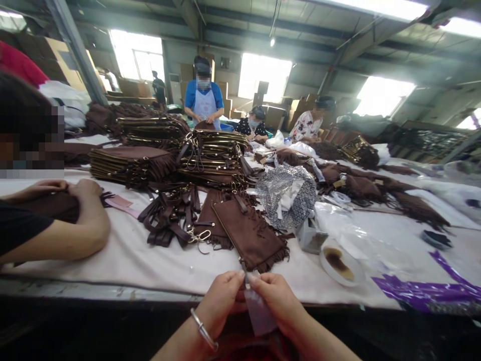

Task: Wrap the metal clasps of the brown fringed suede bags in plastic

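Observation:
Just past the table's front edge, a brown fringed pouch (253,233) lies on the white cloth, its zipper edge running down toward my hands. My left hand (224,296), with a silver bangle at the wrist, pinches the dark strap end at the pouch's near corner. Close against it, my right hand (276,296) grips a translucent plastic piece (260,313) between thumb and fingers; it hangs down below the fingers. The two hands nearly touch. Another brown fringed piece (214,218) lies partly under the pouch.
Dark straps with metal clasps (169,215) lie left of the pouch, before stacked brown pouches (210,155). A white bowl of brown liquid (341,263), a speckled bundle (287,195) and purple plastic (424,293) are to the right. A person's forearm (82,225) rests at left; other people work behind.

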